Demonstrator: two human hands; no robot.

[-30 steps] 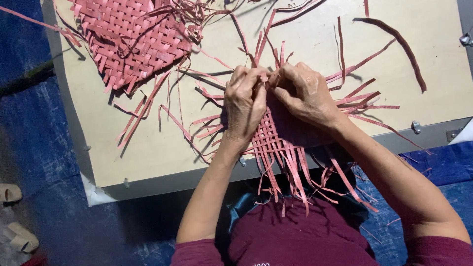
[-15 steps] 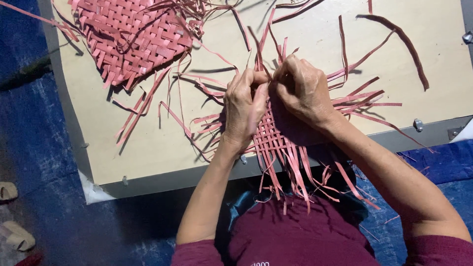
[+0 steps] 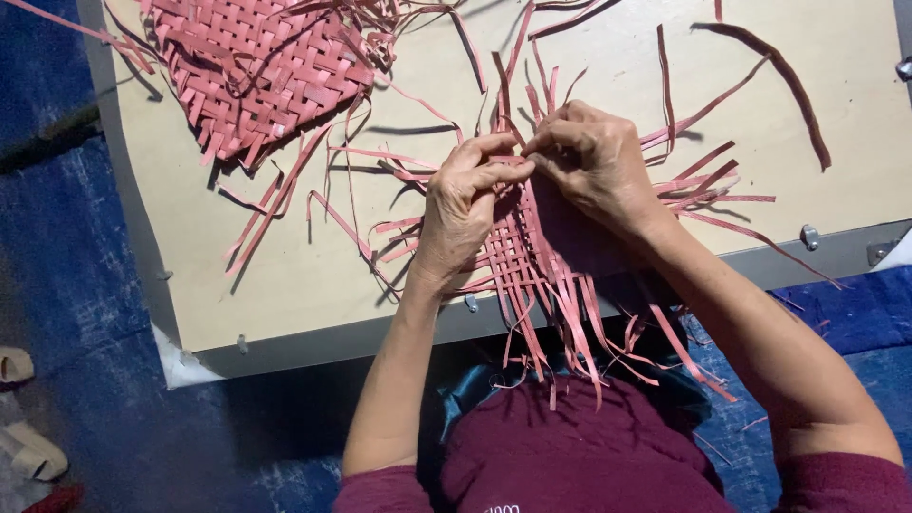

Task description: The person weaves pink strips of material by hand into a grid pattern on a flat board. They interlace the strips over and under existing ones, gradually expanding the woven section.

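Observation:
A small pink woven mat of flat strips lies at the near edge of a beige board, loose strip ends hanging over the edge toward my lap. My left hand rests on the mat's left part, thumb and fingers pinching a strip at its top. My right hand covers the mat's upper right, fingertips closed on a strip right beside the left hand's fingers. Both hands meet at the weave's far edge.
A larger finished pink woven piece lies at the board's far left with loose strips trailing. Single strips lie scattered on the right. Blue sheeting covers the floor. Pale sandals sit at the lower left.
Both hands have shifted slightly up the mat, staying together at its far edge; the fingers keep working the strips. The view has drifted a little.

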